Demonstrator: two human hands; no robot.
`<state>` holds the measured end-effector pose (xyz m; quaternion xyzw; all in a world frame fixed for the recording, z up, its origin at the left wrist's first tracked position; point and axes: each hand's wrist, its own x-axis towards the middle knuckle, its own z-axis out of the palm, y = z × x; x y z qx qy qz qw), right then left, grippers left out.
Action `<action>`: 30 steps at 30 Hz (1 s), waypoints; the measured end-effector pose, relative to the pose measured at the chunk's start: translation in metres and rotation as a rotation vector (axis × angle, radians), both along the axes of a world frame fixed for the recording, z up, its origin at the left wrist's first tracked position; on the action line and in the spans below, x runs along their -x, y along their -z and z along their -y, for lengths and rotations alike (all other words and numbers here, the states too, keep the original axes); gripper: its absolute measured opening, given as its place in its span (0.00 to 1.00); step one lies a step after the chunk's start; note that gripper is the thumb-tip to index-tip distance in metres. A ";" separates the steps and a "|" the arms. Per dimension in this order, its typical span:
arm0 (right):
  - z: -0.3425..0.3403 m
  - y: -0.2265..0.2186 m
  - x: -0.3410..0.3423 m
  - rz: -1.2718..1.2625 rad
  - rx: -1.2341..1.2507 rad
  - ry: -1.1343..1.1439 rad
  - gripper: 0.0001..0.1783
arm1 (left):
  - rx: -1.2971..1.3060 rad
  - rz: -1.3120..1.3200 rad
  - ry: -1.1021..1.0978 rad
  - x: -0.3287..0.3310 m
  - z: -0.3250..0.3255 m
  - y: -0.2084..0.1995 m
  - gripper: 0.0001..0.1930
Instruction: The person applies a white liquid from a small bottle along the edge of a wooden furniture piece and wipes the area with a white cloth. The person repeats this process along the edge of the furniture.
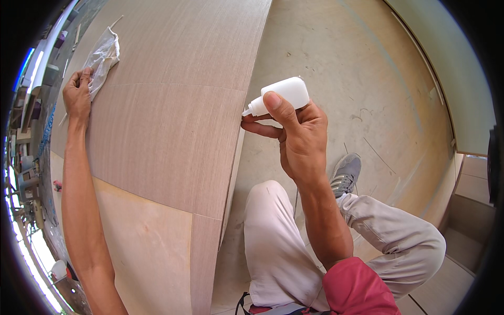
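In my right hand (pixel 304 131) is a small white squeeze bottle (pixel 286 93), tipped so its narrow nozzle points left and down. The nozzle tip sits at the right edge of a wood-grain panel (pixel 173 121), with my fingers close to that edge; whether it touches cannot be made out. My left hand (pixel 79 97) reaches to the panel's far left side, its fingers closed on a crumpled clear plastic bag (pixel 105 55). A thin strip sticks out from the bag's top.
A paler bare-wood section (pixel 144 236) adjoins the panel at the near left. Right of it lies a dusty concrete floor (pixel 336 58) with thin scraps. My grey shoe (pixel 346 170) rests there. A large pale board (pixel 451 63) stands at the far right, above wooden boxes (pixel 470 210).
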<state>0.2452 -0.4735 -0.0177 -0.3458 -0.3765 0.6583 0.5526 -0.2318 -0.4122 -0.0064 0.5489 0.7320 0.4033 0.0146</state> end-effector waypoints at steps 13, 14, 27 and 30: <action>0.005 -0.001 -0.001 -0.001 0.007 -0.017 0.18 | -0.020 -0.008 -0.013 -0.002 0.000 0.002 0.17; 0.003 -0.001 -0.001 -0.001 0.005 -0.018 0.18 | -0.030 -0.012 -0.011 -0.002 0.000 0.002 0.17; 0.004 0.008 0.002 -0.162 0.176 0.023 0.18 | -0.009 -0.001 -0.008 -0.006 0.000 -0.001 0.15; 0.013 0.024 0.002 -0.266 0.389 0.019 0.21 | -0.007 0.014 -0.008 -0.003 -0.001 0.000 0.15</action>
